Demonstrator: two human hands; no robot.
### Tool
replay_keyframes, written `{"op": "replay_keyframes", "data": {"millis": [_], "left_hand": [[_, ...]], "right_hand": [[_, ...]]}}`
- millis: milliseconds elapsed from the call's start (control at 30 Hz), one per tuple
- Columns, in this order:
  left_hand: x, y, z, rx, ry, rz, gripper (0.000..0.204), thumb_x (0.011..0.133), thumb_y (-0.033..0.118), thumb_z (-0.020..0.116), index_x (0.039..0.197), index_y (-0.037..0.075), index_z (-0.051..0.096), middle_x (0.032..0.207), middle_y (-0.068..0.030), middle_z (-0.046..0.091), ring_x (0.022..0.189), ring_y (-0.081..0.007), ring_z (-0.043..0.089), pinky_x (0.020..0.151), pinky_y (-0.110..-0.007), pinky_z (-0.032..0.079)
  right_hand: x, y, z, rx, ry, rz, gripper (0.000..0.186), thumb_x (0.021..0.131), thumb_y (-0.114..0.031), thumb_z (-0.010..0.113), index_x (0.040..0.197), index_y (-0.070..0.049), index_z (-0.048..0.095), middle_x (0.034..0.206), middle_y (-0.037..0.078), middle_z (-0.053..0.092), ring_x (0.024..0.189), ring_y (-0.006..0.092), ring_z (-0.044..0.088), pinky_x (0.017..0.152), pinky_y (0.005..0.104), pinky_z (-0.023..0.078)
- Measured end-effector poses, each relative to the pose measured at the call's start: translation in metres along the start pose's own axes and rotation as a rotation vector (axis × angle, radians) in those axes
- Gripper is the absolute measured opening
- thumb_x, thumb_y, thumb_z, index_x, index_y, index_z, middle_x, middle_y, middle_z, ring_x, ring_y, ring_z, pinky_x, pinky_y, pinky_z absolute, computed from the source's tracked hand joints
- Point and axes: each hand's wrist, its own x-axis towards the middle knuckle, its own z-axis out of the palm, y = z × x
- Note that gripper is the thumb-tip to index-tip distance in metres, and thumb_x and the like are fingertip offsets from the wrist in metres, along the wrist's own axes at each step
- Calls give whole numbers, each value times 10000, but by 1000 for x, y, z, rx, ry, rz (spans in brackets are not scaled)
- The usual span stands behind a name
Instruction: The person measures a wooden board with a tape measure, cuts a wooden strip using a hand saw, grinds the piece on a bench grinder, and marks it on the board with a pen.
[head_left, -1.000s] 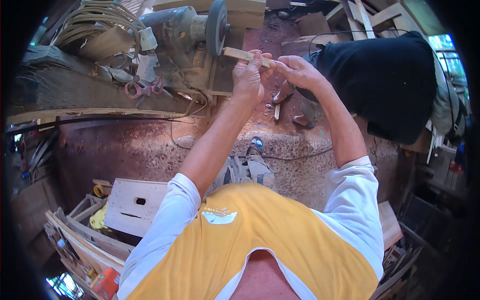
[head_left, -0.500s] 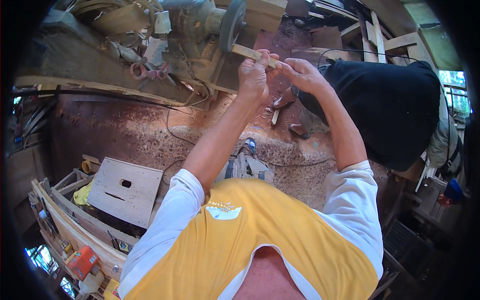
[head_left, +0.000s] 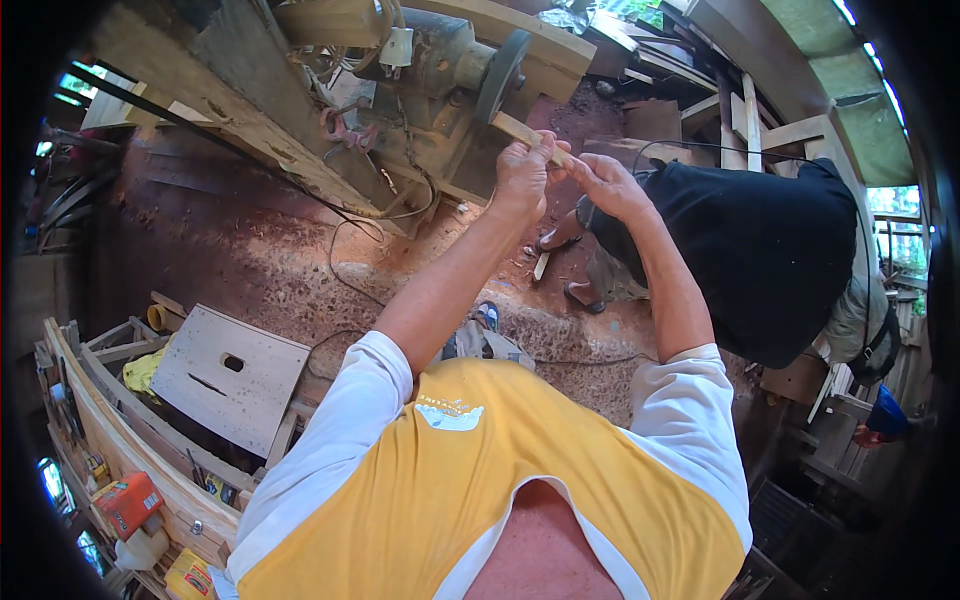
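Note:
A narrow strip of wood [head_left: 516,130] is held out in front of me, its far end at the edge of a grey grinding wheel [head_left: 503,80]. Whether it touches the wheel I cannot tell for sure. My left hand [head_left: 524,180] wraps round the middle of the strip, with the thumb on top. At the near end, my right hand [head_left: 610,187] pinches the wood between thumb and fingers. The wheel sits on the shaft of a dusty motor [head_left: 432,65] on a wooden bench [head_left: 330,150].
Close by on the right, a person in a black shirt [head_left: 745,255] bends over. Pink-handled scissors [head_left: 348,130] hang at the bench's side. A cable [head_left: 335,260] crosses the rough floor. At left stands a long wooden toolbox [head_left: 130,420] beside a pale slotted board [head_left: 230,375].
My view has turned, so the bench and wheel appear farther right and more tilted. Both hands keep their hold on the wood strip, its end still at the wheel.

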Motion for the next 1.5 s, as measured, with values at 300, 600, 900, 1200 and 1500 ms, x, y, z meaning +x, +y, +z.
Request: {"op": "replay_keyframes", "data": {"millis": [300,600,900,1200,1500], "left_hand": [[3,-2,-2,-18,-5,-21,181,1064,191,654,1162,50,595,999,-124,743,811,-184,724,667,-301,614],[9,-4,-6,6,-15,11,200,1068,180,644,1183,35,566,1024,-150,734,844,-212,733,708,-336,645],[6,1,-2,7,-18,28,206,1073,176,632,1186,14,570,1023,-160,732,849,-217,731,734,-357,659],[-1,5,2,5,19,25,206,1075,176,626,1180,8,569,1028,-160,731,861,-215,731,749,-347,662],[0,5,1,56,15,48,198,1076,169,620,1167,1,568,1028,-168,730,847,-226,737,714,-347,666]], "right_hand": [[-2,-12,-5,-178,21,49,473,1062,-474,559,1042,-25,707,943,226,704,935,403,676,826,472,515],[-3,-23,-9,-322,25,36,480,1052,-512,542,1105,-68,715,1088,219,722,1107,424,664,908,498,523],[-2,-24,-12,-334,35,-14,508,1048,-542,537,1101,-74,727,1080,211,731,1108,418,671,906,506,528],[-5,-30,-13,-396,21,-33,510,1055,-539,522,1074,-76,735,1073,213,733,1097,410,681,905,518,529],[0,-23,-11,-335,7,-32,531,1057,-553,511,1083,-69,730,1085,216,728,1111,421,671,909,511,527]]}}
